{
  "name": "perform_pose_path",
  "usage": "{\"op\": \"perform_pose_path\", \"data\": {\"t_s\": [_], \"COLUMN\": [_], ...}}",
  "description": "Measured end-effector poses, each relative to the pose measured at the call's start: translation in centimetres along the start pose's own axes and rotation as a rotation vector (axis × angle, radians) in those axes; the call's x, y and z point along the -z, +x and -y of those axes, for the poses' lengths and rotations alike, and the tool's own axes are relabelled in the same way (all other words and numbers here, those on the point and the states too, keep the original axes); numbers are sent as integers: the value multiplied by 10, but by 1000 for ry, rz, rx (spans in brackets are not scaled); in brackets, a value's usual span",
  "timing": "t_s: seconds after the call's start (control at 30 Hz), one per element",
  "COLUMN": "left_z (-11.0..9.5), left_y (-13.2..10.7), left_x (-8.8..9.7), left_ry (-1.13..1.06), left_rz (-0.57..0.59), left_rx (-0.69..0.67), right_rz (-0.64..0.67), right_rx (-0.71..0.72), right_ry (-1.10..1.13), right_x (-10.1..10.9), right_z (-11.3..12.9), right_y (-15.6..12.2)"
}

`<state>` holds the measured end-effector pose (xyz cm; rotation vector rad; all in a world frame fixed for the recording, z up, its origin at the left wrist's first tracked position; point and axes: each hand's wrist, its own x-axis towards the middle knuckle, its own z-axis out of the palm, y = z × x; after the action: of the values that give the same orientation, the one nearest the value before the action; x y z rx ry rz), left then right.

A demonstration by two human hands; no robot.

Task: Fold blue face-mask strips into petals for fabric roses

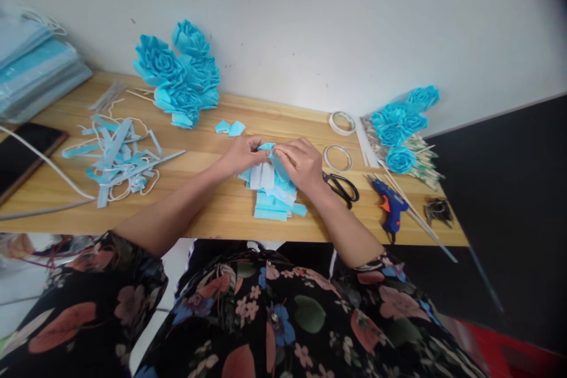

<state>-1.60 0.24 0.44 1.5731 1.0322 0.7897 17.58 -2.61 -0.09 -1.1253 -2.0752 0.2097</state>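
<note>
While the left hand (241, 155) and the right hand (304, 162) are facing each other near the centre of the frame, their fingers are pinching a blue piece (266, 146) between them, neither hand being nearer. These fingers are hiding its long axis. Blue strips (271, 212) are lying just below on the desk (221, 215); both forearms (177, 207) are slanting inward.

Pale-blue pieces (271, 209) were seen as thin, matt, cloth-like sheet; a similar matt, ruffled finish was noted on the blue flowers (191, 74). The tabletop (217, 207) was surfaced in smooth wood grain with slight sheen, and the glue gun (394, 205) was cased in smooth plastic.
</note>
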Motion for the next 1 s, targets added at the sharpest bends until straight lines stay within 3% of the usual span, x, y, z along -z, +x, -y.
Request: {"op": "perform_pose_path", "data": {"t_s": [0.2,0.43,0.77,1.0], "left_z": [0,6,11,5], "left_y": [0,0,5,3], "left_x": [-1,-4,-4,-4], "left_ry": [-44,60,80,32], "left_rz": [-8,5,-106,-89], "left_rx": [29,-116,-171,-147], "right_rz": [-204,14,3,-59], "right_rx": [-123,-72,-157,-222], "right_ry": [114,180,267,378], "right_x": [4,0,-2,-2], "right_z": [-5,-4,-3,-3], "right_y": [0,1,1,3]}}
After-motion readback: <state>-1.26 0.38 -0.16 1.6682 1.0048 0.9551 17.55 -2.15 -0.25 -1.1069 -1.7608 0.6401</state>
